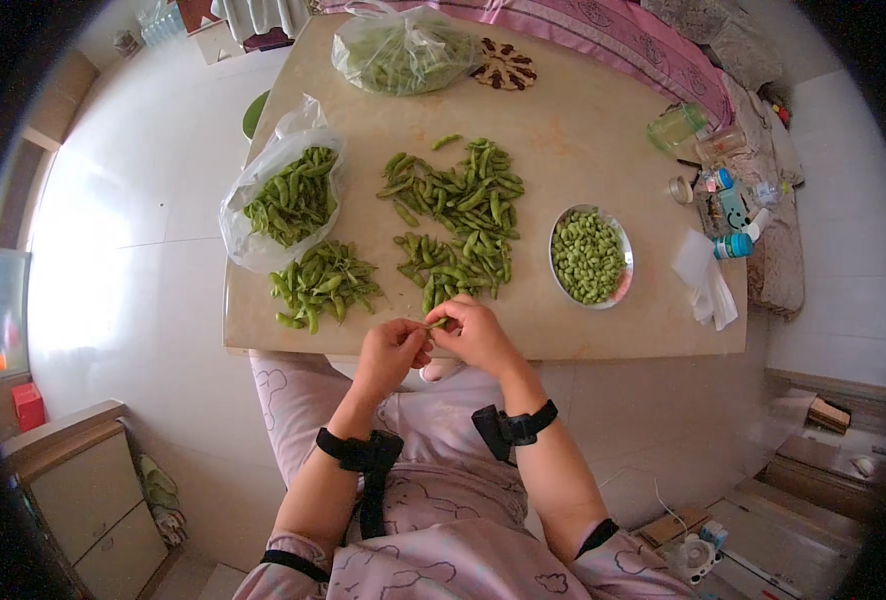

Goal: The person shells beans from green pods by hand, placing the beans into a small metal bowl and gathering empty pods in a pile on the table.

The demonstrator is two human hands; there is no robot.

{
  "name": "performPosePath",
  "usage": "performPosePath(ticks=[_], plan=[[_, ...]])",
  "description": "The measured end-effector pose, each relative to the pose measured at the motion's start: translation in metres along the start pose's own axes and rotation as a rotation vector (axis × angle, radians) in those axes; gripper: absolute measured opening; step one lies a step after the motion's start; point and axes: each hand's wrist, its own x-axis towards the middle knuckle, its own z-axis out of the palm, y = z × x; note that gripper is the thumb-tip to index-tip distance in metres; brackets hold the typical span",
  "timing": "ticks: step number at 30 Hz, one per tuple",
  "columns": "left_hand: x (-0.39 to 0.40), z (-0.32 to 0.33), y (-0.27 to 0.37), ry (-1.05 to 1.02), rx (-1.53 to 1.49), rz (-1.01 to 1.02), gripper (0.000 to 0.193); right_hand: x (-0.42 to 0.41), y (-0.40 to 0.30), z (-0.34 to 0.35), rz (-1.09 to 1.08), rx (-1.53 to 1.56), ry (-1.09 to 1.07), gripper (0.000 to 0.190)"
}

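Note:
Both my hands meet at the table's near edge around one green soybean pod (438, 324). My left hand (396, 351) pinches its left end, and my right hand (471, 331) holds its right part between thumb and fingers. Just beyond them lies a pile of green pods (454, 262), with a larger pile (473, 187) behind it. To the left, more pods (323, 285) lie beside an open plastic bag (237, 217) of pods. A bowl (627, 285) at the right holds shelled green beans (587, 255).
A clear plastic bag (405, 52) of green pods and a patterned round trivet (504, 64) are at the table's far side. White tissues (705, 289), a roll of tape (681, 190), a green bottle (677, 126) and several containers sit along the right edge of the table (638, 334).

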Motion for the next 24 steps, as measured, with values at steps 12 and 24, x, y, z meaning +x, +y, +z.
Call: performPosePath(ticks=[12,24], plan=[[-0.002,0.006,-0.003,0.025,0.1,0.007,0.021,0.001,0.006,0.008,-0.039,-0.156,-0.028,0.017],[-0.003,0.003,0.0,0.051,0.219,0.084,0.022,0.002,-0.002,0.013,-0.08,-0.188,-0.038,0.016]])
